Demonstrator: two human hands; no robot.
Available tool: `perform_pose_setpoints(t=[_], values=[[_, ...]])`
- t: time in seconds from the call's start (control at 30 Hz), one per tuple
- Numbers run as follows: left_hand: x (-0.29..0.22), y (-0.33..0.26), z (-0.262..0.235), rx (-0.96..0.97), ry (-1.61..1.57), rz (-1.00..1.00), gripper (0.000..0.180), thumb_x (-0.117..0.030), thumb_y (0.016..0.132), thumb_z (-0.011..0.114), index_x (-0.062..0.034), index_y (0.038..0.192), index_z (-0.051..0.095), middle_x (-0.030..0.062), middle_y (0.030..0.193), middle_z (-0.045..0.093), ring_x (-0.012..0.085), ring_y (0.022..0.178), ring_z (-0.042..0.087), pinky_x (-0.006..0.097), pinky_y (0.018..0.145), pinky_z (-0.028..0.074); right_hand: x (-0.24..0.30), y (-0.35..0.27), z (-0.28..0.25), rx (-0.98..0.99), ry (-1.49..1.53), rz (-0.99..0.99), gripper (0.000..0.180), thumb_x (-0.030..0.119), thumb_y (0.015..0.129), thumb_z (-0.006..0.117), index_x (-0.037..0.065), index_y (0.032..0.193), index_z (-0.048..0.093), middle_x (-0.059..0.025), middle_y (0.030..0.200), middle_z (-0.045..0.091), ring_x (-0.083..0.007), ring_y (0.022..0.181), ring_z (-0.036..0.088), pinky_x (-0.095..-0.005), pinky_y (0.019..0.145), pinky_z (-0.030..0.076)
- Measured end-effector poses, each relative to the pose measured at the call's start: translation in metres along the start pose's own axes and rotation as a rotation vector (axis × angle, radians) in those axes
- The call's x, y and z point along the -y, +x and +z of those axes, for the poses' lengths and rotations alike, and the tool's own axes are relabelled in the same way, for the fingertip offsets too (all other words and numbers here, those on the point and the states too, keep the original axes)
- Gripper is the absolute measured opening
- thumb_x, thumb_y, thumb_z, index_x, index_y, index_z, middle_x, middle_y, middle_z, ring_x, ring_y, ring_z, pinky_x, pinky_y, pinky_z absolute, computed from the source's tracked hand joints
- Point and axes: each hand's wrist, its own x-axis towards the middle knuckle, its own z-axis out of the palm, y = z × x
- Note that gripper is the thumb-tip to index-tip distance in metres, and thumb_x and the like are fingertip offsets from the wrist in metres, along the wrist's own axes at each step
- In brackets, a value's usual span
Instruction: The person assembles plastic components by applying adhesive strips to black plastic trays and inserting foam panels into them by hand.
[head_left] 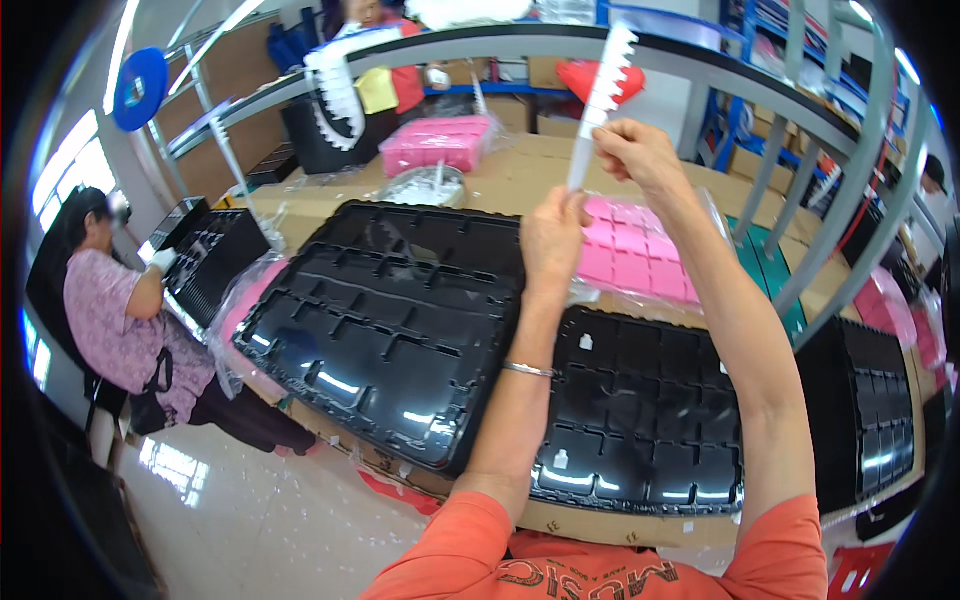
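A white strip [594, 108] with a toothed right edge stands nearly upright before me, its upper end crossing the dark rail. The fingers of my left hand [553, 240] are closed round its lower end. Higher up, my right hand [637, 155] pinches at the strip's toothed edge; whether a single tab is between its fingertips is too small to tell. Below my arms lie a large black compartmented tray [385, 310] on the left and another black tray [640, 410] on the right. Small white tags [586, 342] rest on the right tray.
A curved dark rail [690, 55] spans the bench, with a looped white toothed strip [338, 100] hanging from it. Pink trays [640, 250] and a round tin [425, 187] stand beyond. Grey posts [865, 220] rise at right. A person [130, 290] works at left.
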Motion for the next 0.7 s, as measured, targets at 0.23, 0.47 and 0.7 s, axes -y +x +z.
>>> perform_pose_setpoints(t=[0.23,0.47,0.7], values=[[0.001,-0.002,0.001,-0.272,0.445,0.311,0.017,-0.021,0.093,0.057,-0.0061,0.095,0.064,0.0067,0.061,0.064,0.0331,0.056,0.063,0.045,0.056,0.049,0.018,-0.013,-0.006,-0.123,0.093,0.196,0.019,0.02,0.083,0.074,0.008,0.074,0.062,0.0034,0.062,0.054,-0.0019,0.049,0.043,-0.019,0.043,0.031],[0.001,-0.017,-0.008,-0.275,0.589,0.483,0.041,-0.017,0.083,0.068,0.0028,0.117,0.054,0.0241,0.109,0.06,0.0417,0.1,0.058,0.048,0.085,0.048,0.037,-0.088,-0.064,0.127,0.0,0.172,0.017,0.024,0.084,0.073,0.009,0.08,0.065,0.0047,0.066,0.055,-0.0019,0.054,0.046,-0.0178,0.049,0.035],[-0.003,-0.136,-0.041,0.053,0.384,0.43,0.032,-0.001,0.087,0.065,0.0004,0.119,0.061,0.0124,0.11,0.063,0.0185,0.097,0.061,0.03,0.085,0.05,-0.002,-0.26,-0.172,0.541,-0.66,0.428,0.013,0.011,0.076,0.074,0.001,0.076,0.066,-0.0021,0.072,0.055,-0.0148,0.072,0.056,-0.0284,0.065,0.044]])
